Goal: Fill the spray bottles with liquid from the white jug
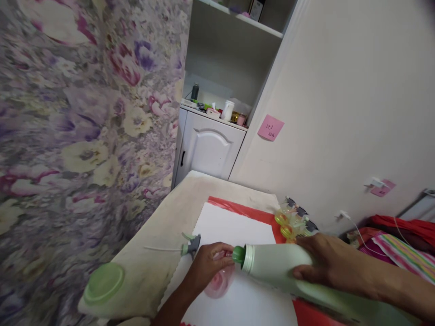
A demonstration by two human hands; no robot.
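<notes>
My left hand (215, 260) has its fingers closed around the neck of a see-through pink bottle (219, 286), which stands on a white sheet (238, 226). A large pale green jug-like bottle (272, 261) lies tipped nearly sideways in my right hand (326, 258), which grips it from above. Its green spout (239, 255) meets the pink bottle's mouth, partly hidden by my left fingers. Left of that hand rests a grey and green spray head (191, 245) with a thin white tube. A round light green cap (104, 283) lies at the table's near left.
Several small spray bottles (292, 219) with yellowish bodies stand by the wall at the back right. Red sheeting (234, 206) lies under the white sheet on the cream table (149, 253). A floral curtain (88, 136) hangs at left; a white cabinet (210, 147) stands behind.
</notes>
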